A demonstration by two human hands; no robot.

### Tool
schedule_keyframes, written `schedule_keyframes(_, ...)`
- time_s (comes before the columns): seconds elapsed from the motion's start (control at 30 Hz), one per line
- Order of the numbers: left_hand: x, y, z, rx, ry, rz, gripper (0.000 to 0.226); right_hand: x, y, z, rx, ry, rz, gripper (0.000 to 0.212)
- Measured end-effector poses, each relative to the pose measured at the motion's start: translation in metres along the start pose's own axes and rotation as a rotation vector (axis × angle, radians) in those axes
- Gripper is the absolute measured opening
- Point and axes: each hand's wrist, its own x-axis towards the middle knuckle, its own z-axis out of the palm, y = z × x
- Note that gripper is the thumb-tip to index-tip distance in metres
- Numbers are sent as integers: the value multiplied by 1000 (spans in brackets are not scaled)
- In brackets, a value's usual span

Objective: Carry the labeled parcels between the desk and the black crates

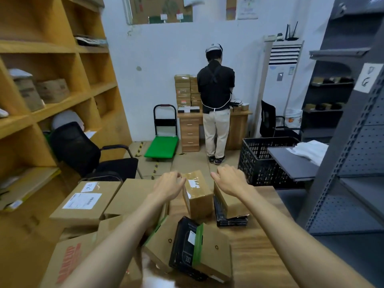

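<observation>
Our left hand point(169, 185) and right hand point(229, 180), fingers loosely curled and holding nothing, flank the taped parcel point(197, 196) standing between them on the desk point(259, 246); we judge both palms should clamp its sides squarely before lifting toward the black crate point(261, 161) beyond the right hand.

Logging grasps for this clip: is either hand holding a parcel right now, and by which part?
Nothing is clearly held. The left hand and right hand flank the taped parcel at its top far end; contact cannot be told.
</observation>
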Motion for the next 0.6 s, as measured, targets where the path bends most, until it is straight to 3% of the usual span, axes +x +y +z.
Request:
schedule_keyframes(0.17, 60, 3, 32, -40, 4, -98, 45, 65, 24, 28, 62, -33, -37, 36)
schedule_keyframes(0.33, 87, -10, 78, -206, -64, -247, 43, 106, 41, 71, 87, -141, -47, 45)
schedule_keyframes(0.4, 94, -18, 94, -233, -97, -292, 29, 118, 42, 90, 92, -191, -36, 47)
schedule_keyframes(0.6, 116, -33, 134, -235, -192, -381, 34, 149, 44, 141, 81, -309, -17, 45)
